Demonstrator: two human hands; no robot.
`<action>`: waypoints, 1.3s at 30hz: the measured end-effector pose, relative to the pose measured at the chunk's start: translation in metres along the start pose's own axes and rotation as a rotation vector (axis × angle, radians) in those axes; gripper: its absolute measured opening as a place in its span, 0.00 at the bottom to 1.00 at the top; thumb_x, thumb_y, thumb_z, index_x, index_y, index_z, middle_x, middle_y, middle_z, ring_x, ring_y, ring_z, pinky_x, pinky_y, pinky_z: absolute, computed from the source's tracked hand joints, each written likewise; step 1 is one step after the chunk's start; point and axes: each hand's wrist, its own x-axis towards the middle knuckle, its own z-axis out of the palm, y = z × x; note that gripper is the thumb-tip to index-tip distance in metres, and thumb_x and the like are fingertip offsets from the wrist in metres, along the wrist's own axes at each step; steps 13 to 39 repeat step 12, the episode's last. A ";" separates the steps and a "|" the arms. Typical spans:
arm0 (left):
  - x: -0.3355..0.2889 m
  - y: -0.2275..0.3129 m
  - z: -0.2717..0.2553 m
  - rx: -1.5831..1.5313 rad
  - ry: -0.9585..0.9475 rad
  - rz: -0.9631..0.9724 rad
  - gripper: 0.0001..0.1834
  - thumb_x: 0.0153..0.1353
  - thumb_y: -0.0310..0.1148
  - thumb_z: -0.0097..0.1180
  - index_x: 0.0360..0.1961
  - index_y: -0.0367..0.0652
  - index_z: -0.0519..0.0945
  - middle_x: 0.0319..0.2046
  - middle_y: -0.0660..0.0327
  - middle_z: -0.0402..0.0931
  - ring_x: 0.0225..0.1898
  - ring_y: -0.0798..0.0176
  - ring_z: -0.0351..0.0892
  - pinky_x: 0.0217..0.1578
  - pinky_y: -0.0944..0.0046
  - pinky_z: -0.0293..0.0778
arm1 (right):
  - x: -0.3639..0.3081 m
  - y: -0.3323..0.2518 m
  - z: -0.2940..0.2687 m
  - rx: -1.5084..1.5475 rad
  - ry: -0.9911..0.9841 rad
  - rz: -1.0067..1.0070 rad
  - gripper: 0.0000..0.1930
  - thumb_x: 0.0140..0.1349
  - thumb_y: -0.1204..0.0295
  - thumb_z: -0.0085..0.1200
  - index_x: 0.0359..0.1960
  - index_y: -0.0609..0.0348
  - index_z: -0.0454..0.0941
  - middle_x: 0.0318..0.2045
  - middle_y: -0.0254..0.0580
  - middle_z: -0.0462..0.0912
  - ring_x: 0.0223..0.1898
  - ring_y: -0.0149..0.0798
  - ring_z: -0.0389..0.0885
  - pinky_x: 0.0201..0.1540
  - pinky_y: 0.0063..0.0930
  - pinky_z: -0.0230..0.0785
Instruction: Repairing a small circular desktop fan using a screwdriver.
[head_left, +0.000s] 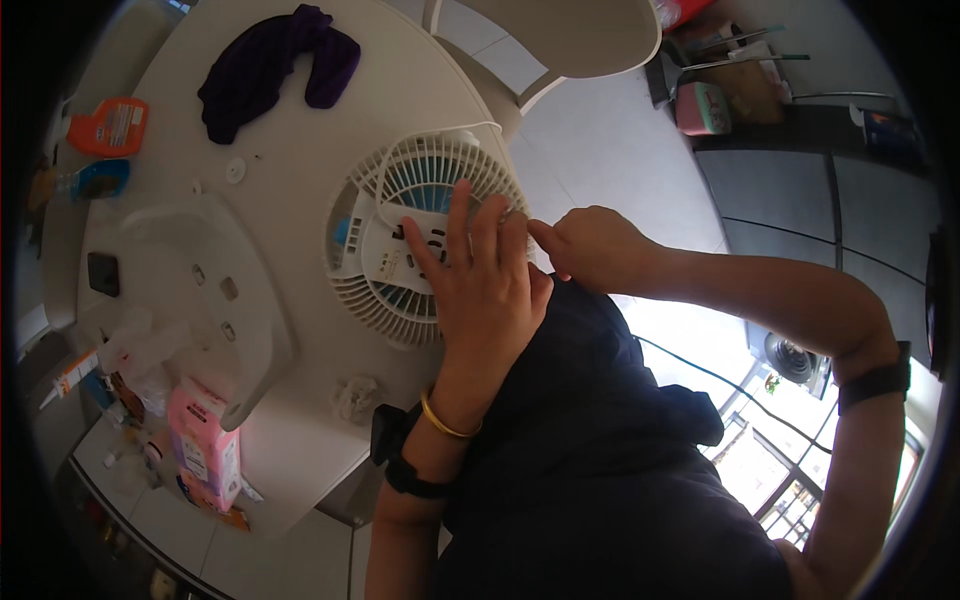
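Note:
A white fan head [350, 290] with a ribbed round grille lies with its back housing facing up near the table's right edge. Blue blades show through the ribs. Across the housing and grille rests my left hand [485, 285], fingers spread and open. My right hand [600, 248] is closed at the grille's right rim; its curled fingers hide what they grip there. A white cord [440, 130] loops over the grille. To the left lies a curved white plastic fan base [245, 290] with several slots.
On the pale table [300, 170] are a purple cloth [265, 75], a white round knob [235, 170], a black phone [103, 274], an orange bottle [112, 127], a pink pack [203, 445] and crumpled plastic [356, 399]. A chair [560, 35] stands beyond the edge.

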 end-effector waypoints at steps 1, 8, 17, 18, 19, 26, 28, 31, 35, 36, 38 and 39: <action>0.000 -0.001 0.000 0.000 0.000 0.002 0.29 0.37 0.36 0.69 0.45 0.46 0.73 0.53 0.62 0.67 0.67 0.49 0.58 0.64 0.23 0.39 | -0.001 -0.004 -0.005 0.001 0.002 0.001 0.17 0.65 0.59 0.52 0.31 0.64 0.75 0.19 0.49 0.78 0.28 0.49 0.82 0.27 0.43 0.73; -0.002 -0.001 0.000 0.026 -0.011 0.006 0.27 0.39 0.36 0.67 0.45 0.48 0.74 0.52 0.63 0.68 0.67 0.49 0.58 0.65 0.23 0.39 | -0.010 -0.006 -0.008 1.046 0.078 0.455 0.17 0.67 0.62 0.52 0.43 0.67 0.74 0.27 0.46 0.81 0.29 0.35 0.81 0.34 0.31 0.74; -0.002 -0.001 0.002 0.025 -0.006 0.005 0.26 0.40 0.37 0.66 0.45 0.48 0.74 0.53 0.63 0.68 0.67 0.48 0.58 0.65 0.23 0.37 | -0.013 0.002 0.008 1.192 0.109 0.275 0.18 0.67 0.62 0.51 0.49 0.65 0.73 0.33 0.43 0.82 0.36 0.32 0.81 0.44 0.25 0.74; -0.002 -0.001 0.002 0.025 -0.006 0.005 0.26 0.40 0.37 0.66 0.45 0.48 0.74 0.53 0.63 0.68 0.67 0.48 0.58 0.65 0.23 0.37 | -0.013 0.002 0.008 1.192 0.109 0.275 0.18 0.67 0.62 0.51 0.49 0.65 0.73 0.33 0.43 0.82 0.36 0.32 0.81 0.44 0.25 0.74; -0.002 -0.001 0.002 0.025 -0.006 0.005 0.26 0.40 0.37 0.66 0.45 0.48 0.74 0.53 0.63 0.68 0.67 0.48 0.58 0.65 0.23 0.37 | -0.013 0.002 0.008 1.192 0.109 0.275 0.18 0.67 0.62 0.51 0.49 0.65 0.73 0.33 0.43 0.82 0.36 0.32 0.81 0.44 0.25 0.74; -0.002 -0.001 0.002 0.025 -0.006 0.005 0.26 0.40 0.37 0.66 0.45 0.48 0.74 0.53 0.63 0.68 0.67 0.48 0.58 0.65 0.23 0.37 | -0.013 0.002 0.008 1.192 0.109 0.275 0.18 0.67 0.62 0.51 0.49 0.65 0.73 0.33 0.43 0.82 0.36 0.32 0.81 0.44 0.25 0.74; -0.002 -0.001 0.002 0.025 -0.006 0.005 0.26 0.40 0.37 0.66 0.45 0.48 0.74 0.53 0.63 0.68 0.67 0.48 0.58 0.65 0.23 0.37 | -0.013 0.002 0.008 1.192 0.109 0.275 0.18 0.67 0.62 0.51 0.49 0.65 0.73 0.33 0.43 0.82 0.36 0.32 0.81 0.44 0.25 0.74; -0.002 -0.001 0.002 0.025 -0.006 0.005 0.26 0.40 0.37 0.66 0.45 0.48 0.74 0.53 0.63 0.68 0.67 0.48 0.58 0.65 0.23 0.37 | -0.013 0.002 0.008 1.192 0.109 0.275 0.18 0.67 0.62 0.51 0.49 0.65 0.73 0.33 0.43 0.82 0.36 0.32 0.81 0.44 0.25 0.74; -0.002 -0.001 0.002 0.025 -0.006 0.005 0.26 0.40 0.37 0.66 0.45 0.48 0.74 0.53 0.63 0.68 0.67 0.48 0.58 0.65 0.23 0.37 | -0.013 0.002 0.008 1.192 0.109 0.275 0.18 0.67 0.62 0.51 0.49 0.65 0.73 0.33 0.43 0.82 0.36 0.32 0.81 0.44 0.25 0.74; -0.002 -0.001 0.002 0.025 -0.006 0.005 0.26 0.40 0.37 0.66 0.45 0.48 0.74 0.53 0.63 0.68 0.67 0.48 0.58 0.65 0.23 0.37 | -0.013 0.002 0.008 1.192 0.109 0.275 0.18 0.67 0.62 0.51 0.49 0.65 0.73 0.33 0.43 0.82 0.36 0.32 0.81 0.44 0.25 0.74; -0.002 -0.001 0.002 0.025 -0.006 0.005 0.26 0.40 0.37 0.66 0.45 0.48 0.74 0.53 0.63 0.68 0.67 0.48 0.58 0.65 0.23 0.37 | -0.013 0.002 0.008 1.192 0.109 0.275 0.18 0.67 0.62 0.51 0.49 0.65 0.73 0.33 0.43 0.82 0.36 0.32 0.81 0.44 0.25 0.74; -0.002 -0.001 0.002 0.025 -0.006 0.005 0.26 0.40 0.37 0.66 0.45 0.48 0.74 0.53 0.63 0.68 0.67 0.48 0.58 0.65 0.23 0.37 | -0.013 0.002 0.008 1.192 0.109 0.275 0.18 0.67 0.62 0.51 0.49 0.65 0.73 0.33 0.43 0.82 0.36 0.32 0.81 0.44 0.25 0.74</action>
